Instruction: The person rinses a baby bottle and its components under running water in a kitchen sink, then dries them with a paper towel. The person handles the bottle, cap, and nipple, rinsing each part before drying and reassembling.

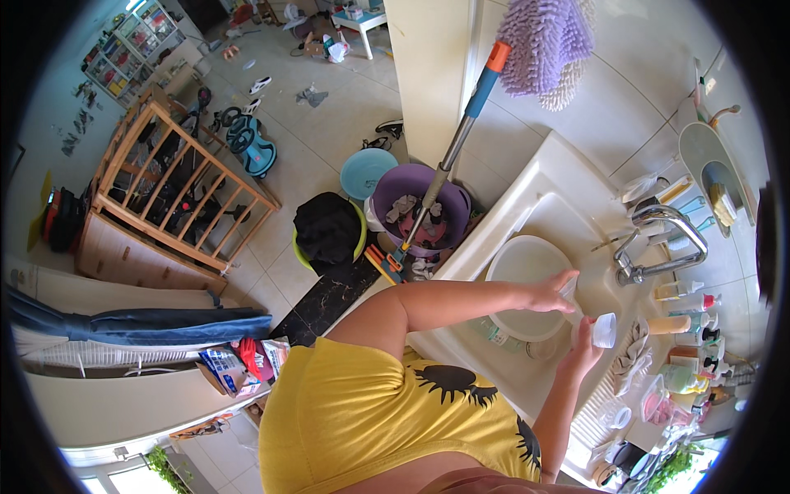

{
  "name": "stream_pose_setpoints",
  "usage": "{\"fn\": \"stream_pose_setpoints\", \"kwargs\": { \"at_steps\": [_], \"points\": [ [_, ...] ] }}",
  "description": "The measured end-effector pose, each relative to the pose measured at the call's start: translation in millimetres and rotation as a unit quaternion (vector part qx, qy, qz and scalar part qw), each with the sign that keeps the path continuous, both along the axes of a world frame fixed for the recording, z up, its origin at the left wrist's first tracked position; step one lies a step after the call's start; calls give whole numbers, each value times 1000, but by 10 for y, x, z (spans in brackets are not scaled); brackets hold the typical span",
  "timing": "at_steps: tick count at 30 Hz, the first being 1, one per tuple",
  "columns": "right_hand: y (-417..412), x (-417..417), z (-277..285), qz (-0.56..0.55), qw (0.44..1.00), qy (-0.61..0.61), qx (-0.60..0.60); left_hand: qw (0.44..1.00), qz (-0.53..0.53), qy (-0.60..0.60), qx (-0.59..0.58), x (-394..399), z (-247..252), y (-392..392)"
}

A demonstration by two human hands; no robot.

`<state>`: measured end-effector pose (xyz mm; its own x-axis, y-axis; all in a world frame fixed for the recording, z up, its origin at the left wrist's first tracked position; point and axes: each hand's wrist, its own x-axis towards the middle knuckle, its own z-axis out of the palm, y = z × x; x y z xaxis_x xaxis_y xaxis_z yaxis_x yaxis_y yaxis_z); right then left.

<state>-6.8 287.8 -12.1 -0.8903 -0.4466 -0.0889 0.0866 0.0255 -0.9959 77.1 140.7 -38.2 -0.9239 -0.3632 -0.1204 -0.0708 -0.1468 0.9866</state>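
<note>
My left hand (551, 293) reaches over the sink with thumb and fingers around a translucent plastic piece (573, 295); its exact shape is unclear. Just beside it, my right hand (588, 347) grips a small clear plastic jar (604, 330) with a whitish round end turned outward. Beneath my left forearm a white round basin (529, 262) rests in the white sink (472, 256). Partly hidden below the basin's near side lie a clear bottle (498, 334) with a green label and a clear round container (541, 350).
A chrome faucet (669, 225) arches over the sink's far side. Several pump bottles (691, 339), a crumpled cloth (632, 358) and another clear jar (614, 414) stand along the ledge. A mop pole (453, 136) leans by a purple tub (453, 197) holding laundry.
</note>
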Motion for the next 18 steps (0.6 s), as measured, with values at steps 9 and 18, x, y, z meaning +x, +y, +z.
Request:
{"fn": "stream_pose_setpoints", "kwargs": {
  "at_steps": [9,18],
  "points": [
    [20,-186,-82,6,988,122,89,749,9,78,-658,180,308,-90],
    [35,-24,-72,0,970,203,132,802,14,134,-582,-41,-29,-7]
  ]
}}
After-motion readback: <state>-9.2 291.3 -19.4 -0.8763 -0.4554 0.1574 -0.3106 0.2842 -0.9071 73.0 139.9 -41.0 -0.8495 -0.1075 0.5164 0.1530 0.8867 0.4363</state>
